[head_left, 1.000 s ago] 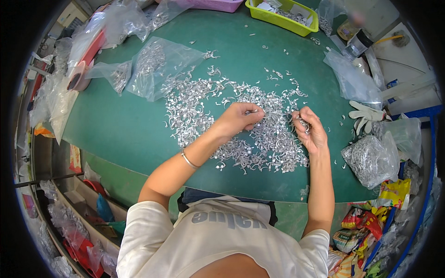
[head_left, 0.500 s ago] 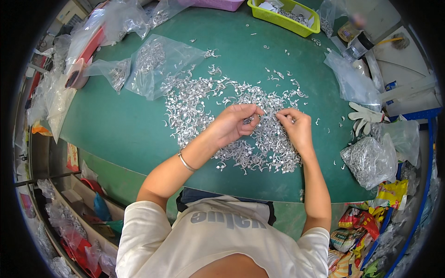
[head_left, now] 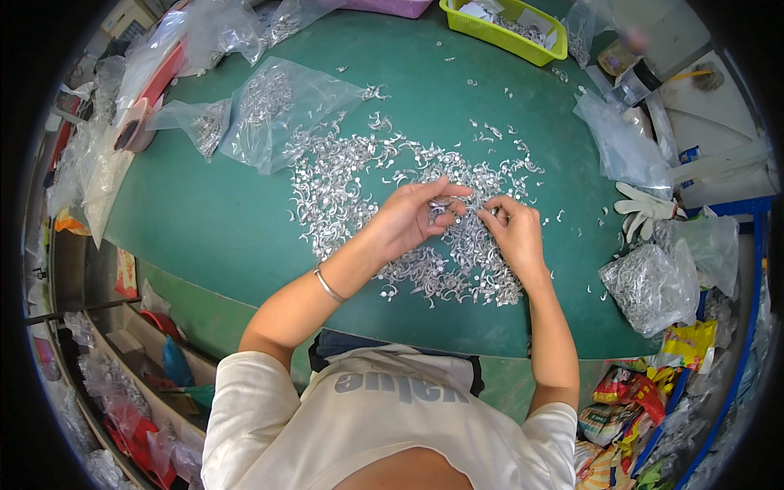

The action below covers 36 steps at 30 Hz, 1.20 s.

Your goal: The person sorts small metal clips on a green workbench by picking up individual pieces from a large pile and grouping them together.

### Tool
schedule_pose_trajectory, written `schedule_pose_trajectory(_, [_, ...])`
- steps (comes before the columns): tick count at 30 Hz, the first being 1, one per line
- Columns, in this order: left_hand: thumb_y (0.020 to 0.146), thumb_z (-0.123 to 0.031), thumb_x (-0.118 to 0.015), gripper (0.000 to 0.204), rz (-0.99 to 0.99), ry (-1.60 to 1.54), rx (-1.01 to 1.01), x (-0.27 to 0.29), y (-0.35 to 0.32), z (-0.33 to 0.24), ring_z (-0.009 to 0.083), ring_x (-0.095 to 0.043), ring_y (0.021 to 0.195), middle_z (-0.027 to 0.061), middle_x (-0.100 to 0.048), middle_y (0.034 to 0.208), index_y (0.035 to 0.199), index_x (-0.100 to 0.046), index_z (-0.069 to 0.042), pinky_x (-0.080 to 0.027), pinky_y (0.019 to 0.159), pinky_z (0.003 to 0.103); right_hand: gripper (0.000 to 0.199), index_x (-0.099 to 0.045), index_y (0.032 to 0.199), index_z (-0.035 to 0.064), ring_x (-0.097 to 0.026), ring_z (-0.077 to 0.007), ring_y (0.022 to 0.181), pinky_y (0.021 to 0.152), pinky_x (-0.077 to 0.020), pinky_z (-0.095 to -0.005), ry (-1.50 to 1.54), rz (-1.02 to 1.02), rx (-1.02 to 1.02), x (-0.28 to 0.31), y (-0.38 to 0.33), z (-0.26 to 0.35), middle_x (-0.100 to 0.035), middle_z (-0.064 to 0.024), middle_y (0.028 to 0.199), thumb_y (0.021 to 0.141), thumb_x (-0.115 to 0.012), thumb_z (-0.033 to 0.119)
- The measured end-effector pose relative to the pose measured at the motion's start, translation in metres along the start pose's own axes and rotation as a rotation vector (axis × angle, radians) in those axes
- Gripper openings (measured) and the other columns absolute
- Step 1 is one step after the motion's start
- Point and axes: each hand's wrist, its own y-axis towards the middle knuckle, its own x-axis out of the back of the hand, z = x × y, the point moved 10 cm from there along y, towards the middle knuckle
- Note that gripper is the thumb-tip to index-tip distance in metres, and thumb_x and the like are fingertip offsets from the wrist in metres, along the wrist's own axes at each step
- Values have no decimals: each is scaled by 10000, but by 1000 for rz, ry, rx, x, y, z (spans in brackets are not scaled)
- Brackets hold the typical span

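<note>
Small curved silver metal pieces (head_left: 331,196) lie in a wide loose pile on the green table. Over the middle of the pile, my left hand (head_left: 412,214) is half curled, thumb and forefinger apart, with several of these silver pieces appearing to sit inside the bent fingers. My right hand (head_left: 516,233) hovers at the pile's right side, close to the left fingertips. Its thumb and fingers are pinched together; whatever is between them is too small to make out.
Clear plastic bags of silver pieces (head_left: 265,102) lie at the left. A yellow-green basket (head_left: 506,39) stands at the back. To the right are a white glove (head_left: 643,208), a filled clear bag (head_left: 651,286) and a clear jar with a black lid (head_left: 630,86).
My left thumb and forefinger have spread apart, showing more of the pieces in that hand. The right hand has shifted slightly left and down, nearer the left fingertips.
</note>
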Motion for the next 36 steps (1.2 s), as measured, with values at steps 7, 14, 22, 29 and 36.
schedule_pose_trajectory(7, [938,-253,-455,312,-15,187,-134,7,2,-5,73,-399,555,53,-555,749,893,-599,19,-330,474,194,51,-556,771,24,-371,-54,475,400,-242,-176,915,209,-367,2,-8,-27,-408,54,548,783,-603,40])
schedule_pose_trajectory(14, [936,-271,-466,294,358,279,46,-29,-10,15,52,-329,494,26,-493,674,860,-580,-12,-253,423,181,136,-494,875,17,-404,-117,493,349,-277,-180,1570,363,-315,-10,-10,-7,-463,-98,733,862,-432,137])
schedule_pose_trajectory(22, [921,-315,-483,296,577,166,123,-47,-14,34,36,-270,454,-12,-435,601,960,-562,-33,-204,379,176,166,-525,992,20,-397,-60,494,390,-254,-178,1147,528,-458,-52,-37,22,-465,2,685,910,-485,159])
schedule_pose_trajectory(29, [927,-118,-446,284,-86,-421,-28,-13,-12,20,111,-543,788,71,-528,911,1164,-447,38,-497,668,223,262,-513,973,14,-458,-124,621,465,-342,-219,1613,337,-460,-33,-25,2,-509,-63,776,946,-425,259])
schedule_pose_trajectory(36, [932,-151,-284,331,8,-584,8,-20,-17,57,227,-484,1052,119,-501,1099,1156,-429,44,-370,963,419,406,-496,975,32,-535,-206,851,736,-450,-330,1608,153,-271,-29,-31,38,-528,-99,873,977,-257,360])
